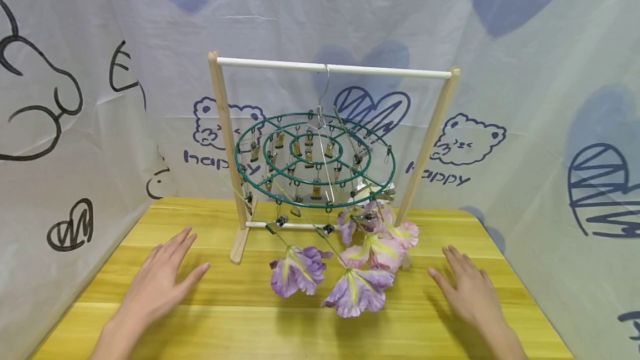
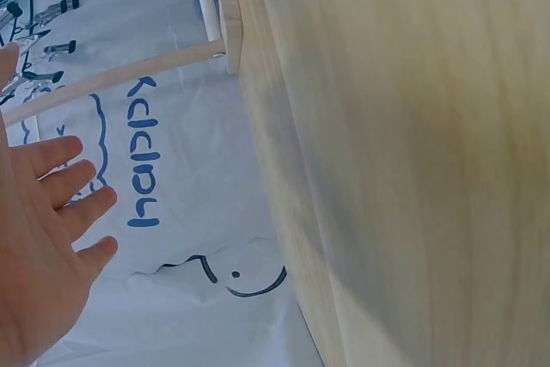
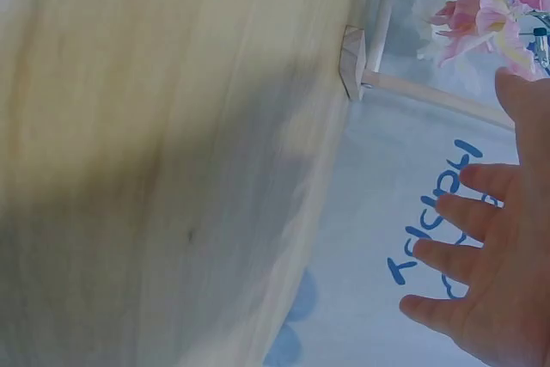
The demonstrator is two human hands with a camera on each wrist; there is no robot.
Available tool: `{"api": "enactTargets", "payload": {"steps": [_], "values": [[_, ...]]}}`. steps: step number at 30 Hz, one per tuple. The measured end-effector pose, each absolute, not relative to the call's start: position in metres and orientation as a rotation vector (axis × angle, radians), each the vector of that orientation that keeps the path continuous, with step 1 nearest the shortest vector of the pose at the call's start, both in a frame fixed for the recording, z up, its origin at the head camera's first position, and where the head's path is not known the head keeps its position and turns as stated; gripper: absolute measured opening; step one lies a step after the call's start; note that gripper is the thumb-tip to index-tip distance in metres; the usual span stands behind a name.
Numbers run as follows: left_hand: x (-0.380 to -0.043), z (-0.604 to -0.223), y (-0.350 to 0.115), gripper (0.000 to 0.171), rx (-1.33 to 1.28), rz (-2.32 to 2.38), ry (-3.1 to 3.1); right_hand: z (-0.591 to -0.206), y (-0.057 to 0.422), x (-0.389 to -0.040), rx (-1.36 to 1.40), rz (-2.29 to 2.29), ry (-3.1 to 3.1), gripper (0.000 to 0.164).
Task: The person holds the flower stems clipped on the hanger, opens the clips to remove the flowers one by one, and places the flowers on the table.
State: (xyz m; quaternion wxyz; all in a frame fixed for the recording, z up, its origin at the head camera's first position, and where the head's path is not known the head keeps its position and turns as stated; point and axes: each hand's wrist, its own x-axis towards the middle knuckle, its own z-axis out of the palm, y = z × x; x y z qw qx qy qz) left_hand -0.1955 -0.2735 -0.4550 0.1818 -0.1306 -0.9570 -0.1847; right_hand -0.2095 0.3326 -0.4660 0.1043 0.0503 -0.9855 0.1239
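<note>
A round green wire rack (image 1: 250, 182) with rings and several dangling clips hangs by a metal hook (image 1: 327, 79) from a wooden stand. Purple artificial flowers (image 1: 298, 272) and pink ones (image 1: 382, 249) hang head-down from clips along its front and right side. My left hand (image 1: 160, 276), fingers spread and holding nothing, hovers left of the stand. On the other side, my right hand (image 1: 467, 288) is likewise empty with fingers extended, just right of the flowers. In the right wrist view the pink flowers (image 3: 485, 15) appear beyond my thumb. Neither hand touches the rack.
The stand has a white top bar (image 1: 270, 64) and wooden side posts (image 1: 430, 143), with a foot (image 1: 240, 246) on the yellow wood-grain table (image 1: 225, 326). White cloth (image 1: 540, 99) printed with hearts and bears encloses the back and sides.
</note>
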Motion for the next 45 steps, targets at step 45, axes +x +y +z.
{"api": "enactTargets", "payload": {"steps": [45], "values": [[-0.189,-0.405,-0.216,0.055,-0.642,-0.811,-2.113,-0.402,0.262,-0.192,0.442,0.591,-2.208,0.044]]}}
